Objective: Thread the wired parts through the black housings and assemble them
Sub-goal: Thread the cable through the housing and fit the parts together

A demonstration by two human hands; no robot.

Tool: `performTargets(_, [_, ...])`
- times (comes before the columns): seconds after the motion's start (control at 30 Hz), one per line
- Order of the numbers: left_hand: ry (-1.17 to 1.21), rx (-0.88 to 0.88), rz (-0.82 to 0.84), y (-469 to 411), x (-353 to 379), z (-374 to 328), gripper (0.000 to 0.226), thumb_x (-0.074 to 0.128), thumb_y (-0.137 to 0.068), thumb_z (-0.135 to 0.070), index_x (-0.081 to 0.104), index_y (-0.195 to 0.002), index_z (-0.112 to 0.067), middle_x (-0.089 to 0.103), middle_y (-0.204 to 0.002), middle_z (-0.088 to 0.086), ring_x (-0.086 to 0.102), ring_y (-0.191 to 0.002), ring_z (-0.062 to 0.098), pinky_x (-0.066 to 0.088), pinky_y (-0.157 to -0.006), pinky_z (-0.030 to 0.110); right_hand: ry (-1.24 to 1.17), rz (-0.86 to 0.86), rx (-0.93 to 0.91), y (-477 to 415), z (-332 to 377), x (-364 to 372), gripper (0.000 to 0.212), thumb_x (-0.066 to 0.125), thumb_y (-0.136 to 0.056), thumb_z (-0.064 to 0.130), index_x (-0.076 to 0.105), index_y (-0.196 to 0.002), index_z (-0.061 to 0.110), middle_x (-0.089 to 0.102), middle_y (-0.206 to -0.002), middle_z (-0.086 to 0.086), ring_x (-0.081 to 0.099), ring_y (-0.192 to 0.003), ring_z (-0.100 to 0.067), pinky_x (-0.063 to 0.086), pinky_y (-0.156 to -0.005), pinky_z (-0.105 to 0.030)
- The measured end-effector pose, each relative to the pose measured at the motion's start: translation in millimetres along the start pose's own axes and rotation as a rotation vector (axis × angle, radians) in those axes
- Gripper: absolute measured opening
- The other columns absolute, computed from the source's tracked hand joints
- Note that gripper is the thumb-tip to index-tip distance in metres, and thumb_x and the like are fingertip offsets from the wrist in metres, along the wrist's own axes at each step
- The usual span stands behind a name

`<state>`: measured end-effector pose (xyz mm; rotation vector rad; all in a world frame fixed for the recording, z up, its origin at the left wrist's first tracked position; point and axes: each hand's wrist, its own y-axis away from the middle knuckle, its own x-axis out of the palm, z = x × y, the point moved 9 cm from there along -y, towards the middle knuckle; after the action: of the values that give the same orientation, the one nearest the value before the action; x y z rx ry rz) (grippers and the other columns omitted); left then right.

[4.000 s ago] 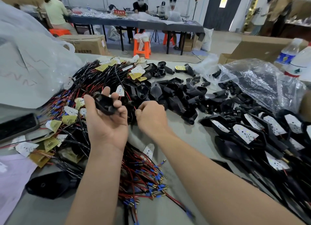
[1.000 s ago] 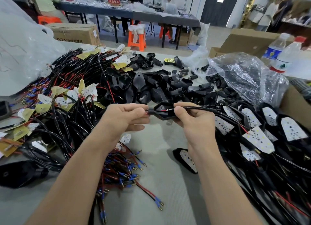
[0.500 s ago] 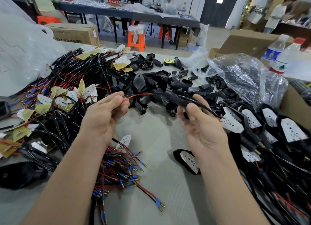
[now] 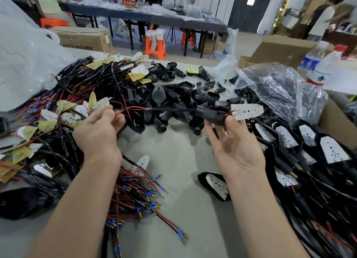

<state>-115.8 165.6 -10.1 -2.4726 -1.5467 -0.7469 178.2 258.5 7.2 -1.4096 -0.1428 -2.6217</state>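
**Where's the piece you're on?**

Held up over the middle of the desk [image 4: 173,161], between my hands. The wire [image 4: 170,109] runs through the black housing [image 4: 210,114]. The white light board [image 4: 247,112] sticks out of the housing's wide end and isn't seated yet.

**And the hands?**

Well apart. My left hand [image 4: 100,130] pinches the red and black wire ends. My right hand [image 4: 235,147] lies palm up with the fingers nearly straight, and the housing rests on the fingertips.

**So how far along?**

Threading looks done on this one. I judge what's left is drawing in the slack and pressing the board home. Overall, finished pieces [image 4: 286,140] are stacked at my right. There is also a heap of wired boards [image 4: 77,95] at my left, and loose housings [image 4: 170,99] lie beyond my hands. I'd say there's plenty left to do.
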Motion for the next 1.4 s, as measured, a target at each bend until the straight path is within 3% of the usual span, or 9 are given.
performTargets(0.23, [-0.865, 0.437, 0.050, 17, 14, -22, 0.030, 0.056, -0.074, -0.015, 0.074, -0.065, -0.037, 0.068, -0.060, -0.016, 0.060, -0.053, 0.006, 0.042, -0.053, 0.023, 0.063, -0.064, 0.004, -1, 20, -9, 0.016, 0.062, -0.079, 0.011, 0.066, -0.094, 0.009, 0.075, -0.100, -0.011, 0.074, -0.098, -0.030, 0.062, -0.084, -0.046])
performTargets(0.33, [-0.948, 0.567, 0.193, 39, 34, -26, 0.037, 0.054, -0.074, -0.011, 0.067, -0.058, -0.042, 0.066, -0.056, -0.018, 0.056, -0.048, 0.008, 0.038, -0.053, 0.021, 0.156, -0.054, 0.067, 1, 20, -8, 0.025, 0.064, -0.069, 0.015, 0.066, -0.092, 0.008, 0.072, -0.094, -0.012, 0.073, -0.091, -0.030, 0.063, -0.076, -0.042])
performTargets(0.5, [-0.600, 0.214, 0.846, 82, 79, 10, 0.024, 0.063, -0.080, -0.027, 0.084, -0.089, -0.033, 0.079, -0.085, -0.008, 0.073, -0.085, 0.007, 0.053, -0.080, 0.030, 0.433, -0.014, 0.007, 1, 19, -5, 0.018, 0.064, -0.072, 0.002, 0.065, -0.084, 0.015, 0.068, -0.083, -0.005, 0.067, -0.084, -0.028, 0.057, -0.082, -0.042])
performTargets(0.6, [-0.711, 0.184, 1.059, 101, 89, 33, 0.036, 0.063, -0.080, -0.054, 0.078, -0.109, -0.038, 0.079, -0.093, -0.014, 0.071, -0.092, 0.001, 0.050, -0.087, 0.027, 0.574, 0.021, -0.052, 3, 16, 0, 0.032, 0.058, -0.081, -0.007, 0.069, -0.071, 0.021, 0.062, -0.079, -0.004, 0.059, -0.081, -0.026, 0.052, -0.076, -0.040])
performTargets(0.77, [-0.740, 0.210, 0.961, 95, 86, 45, 0.011, 0.077, -0.082, -0.045, 0.079, -0.091, -0.049, 0.076, -0.078, -0.017, 0.067, -0.073, -0.004, 0.052, -0.079, 0.028, 0.685, 0.019, -0.025, 6, 14, -2, 0.026, 0.061, -0.081, -0.007, 0.074, -0.080, 0.015, 0.062, -0.083, -0.013, 0.063, -0.087, -0.026, 0.060, -0.075, -0.032])
performTargets(0.87, [-0.730, 0.267, 0.835, 82, 80, 39, 0.032, 0.086, -0.081, -0.030, 0.075, -0.077, -0.060, 0.077, -0.081, -0.022, 0.072, -0.081, -0.004, 0.058, -0.082, 0.028, 0.617, -0.062, -0.026, 6, 18, -8, 0.017, 0.064, -0.090, 0.006, 0.074, -0.104, 0.008, 0.071, -0.087, -0.007, 0.069, -0.083, -0.018, 0.061, -0.079, -0.032])
performTargets(1.0, [-0.780, 0.412, 0.705, 74, 72, 25, 0.027, 0.089, -0.077, -0.032, 0.078, -0.097, -0.045, 0.066, -0.076, -0.043, 0.066, -0.080, -0.017, 0.046, -0.065, 0.000, 0.567, -0.261, -0.165, 7, 40, -22, 0.020, 0.054, -0.099, 0.004, 0.073, -0.095, 0.009, 0.074, -0.082, -0.008, 0.068, -0.074, -0.017, 0.058, -0.069, -0.027])
performTargets(1.13, [-0.840, 0.514, 0.699, 84, 73, 19, 0.025, 0.086, -0.078, -0.038, 0.078, -0.100, -0.046, 0.071, -0.070, -0.020, 0.064, -0.064, 0.005, 0.050, -0.055, 0.019, 0.689, -0.205, -0.196, 7, 36, -14, 0.024, 0.051, -0.100, 0.001, 0.074, -0.098, 0.010, 0.076, -0.081, -0.010, 0.062, -0.064, -0.012, 0.048, -0.055, -0.020])
performTargets(1.4, [-0.857, 0.667, 0.805, 108, 83, 12, 0.028, 0.077, -0.080, -0.043, 0.076, -0.107, -0.044, 0.073, -0.089, -0.024, 0.066, -0.093, -0.003, 0.048, -0.082, 0.014, 0.658, -0.072, -0.135, 8, 22, -2, 0.019, 0.056, -0.100, 0.000, 0.072, -0.098, 0.009, 0.078, -0.089, -0.013, 0.069, -0.070, -0.013, 0.054, -0.061, -0.021])
